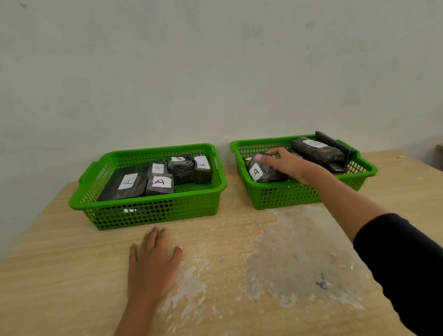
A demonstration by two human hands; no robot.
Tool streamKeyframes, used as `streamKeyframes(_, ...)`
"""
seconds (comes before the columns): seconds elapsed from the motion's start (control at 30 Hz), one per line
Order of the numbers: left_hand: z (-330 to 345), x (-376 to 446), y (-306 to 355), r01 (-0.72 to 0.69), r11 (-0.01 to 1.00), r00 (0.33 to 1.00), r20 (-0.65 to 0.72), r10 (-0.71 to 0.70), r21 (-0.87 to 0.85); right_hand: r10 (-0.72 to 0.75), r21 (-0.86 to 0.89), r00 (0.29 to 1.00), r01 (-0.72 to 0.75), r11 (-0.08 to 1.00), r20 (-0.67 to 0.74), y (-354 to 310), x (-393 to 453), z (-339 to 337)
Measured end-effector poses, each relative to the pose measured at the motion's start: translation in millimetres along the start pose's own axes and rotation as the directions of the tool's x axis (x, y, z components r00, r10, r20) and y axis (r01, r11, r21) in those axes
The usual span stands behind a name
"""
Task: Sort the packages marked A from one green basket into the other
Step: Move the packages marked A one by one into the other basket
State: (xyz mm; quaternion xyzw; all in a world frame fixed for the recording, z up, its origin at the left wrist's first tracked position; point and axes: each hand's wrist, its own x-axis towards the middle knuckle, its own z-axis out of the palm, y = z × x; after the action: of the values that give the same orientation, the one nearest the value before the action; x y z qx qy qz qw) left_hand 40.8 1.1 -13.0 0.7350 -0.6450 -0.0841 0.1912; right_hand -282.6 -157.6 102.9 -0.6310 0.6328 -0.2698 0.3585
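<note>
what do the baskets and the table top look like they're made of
Left basket and right basket: glossy green moulded plastic, judging by the uniform grid walls. Table: pale wood or wood-look laminate, with visible grain; a whitish scuffed patch mars it.

Scuffed wooden table point(65, 304), grey wall point(204, 61)

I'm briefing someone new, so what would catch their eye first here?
Two bright green baskets stand side by side at the back of the wooden table. The left basket holds dark packages labelled A. The right hand reaches into the right basket onto another A package, while the left hand lies flat on the table.
</note>
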Motion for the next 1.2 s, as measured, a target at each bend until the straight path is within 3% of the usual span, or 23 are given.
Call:
streamKeyframes(0.07, 0.7, -0.1, -1.0, -0.001, 1.0, 1.0, -0.007, 0.001, -0.003, -0.037, -0.004, 0.999, 0.037, 0.999, -0.036, 3.6, 5.4, 2.4)
streamKeyframes(0.17, 2.0, 0.2, -1.7, -0.002, 1.0, 1.0, -0.013, 0.002, -0.011, -0.019, 0.281, 0.997, 0.039, 0.959, -0.072, 0.4, 12.5, 1.5)
streamKeyframes(0.27, 2.8, 1.6, -2.1, -0.002, 1.0, 1.0, -0.011, 0.002, -0.002, -0.088, 0.44, 0.995, 0.103, 0.892, -0.055, -21.4, 13.8, 1.9)
streamKeyframes(0.5, 2.3, 2.0, -2.0, 0.01, 1.0, 1.0, -0.021, -0.009, 0.003, -0.277, 0.474, 0.959, 0.219, 0.853, 0.056, -93.2, 2.7, 55.7)
streamKeyframes(0.6, 1.2, 2.2, -0.9, 0.009, 1.0, 1.0, -0.025, -0.009, 0.012, -0.196, 0.339, 0.978, 0.162, 0.927, 0.07, -109.9, 8.5, 88.8)
streamKeyframes(0.67, 1.6, 2.3, -1.1, 0.008, 1.0, 1.0, -0.024, -0.008, 0.006, -0.167, 0.151, 0.982, 0.152, 0.977, 0.089, -114.0, 14.0, 108.7)
streamKeyframes(0.8, 4.3, 3.1, -2.8, -0.002, 1.0, 1.0, -0.027, 0.002, 0.002, -0.112, -0.188, 0.99, 0.126, 0.974, 0.083, -115.3, 20.0, 140.6)
streamKeyframes(0.93, 6.1, 3.8, -4.2, 0.002, 1.0, 0.999, -0.032, -0.002, 0.003, -0.05, -0.261, 0.99, 0.084, 0.962, 0.132, -113.9, 21.7, 160.0)
streamKeyframes(1.07, 7.3, 4.4, -4.9, -0.001, 1.0, 1.0, -0.026, 0.001, 0.0, 0.012, -0.272, 0.952, 0.075, 0.959, 0.307, -117.4, 21.6, 148.1)
streamKeyframes(1.2, 8.6, 5.2, -4.9, 0.002, 1.0, 1.0, -0.028, -0.001, 0.011, -0.029, -0.421, 0.94, 0.18, 0.889, 0.339, -113.7, 23.5, 145.1)
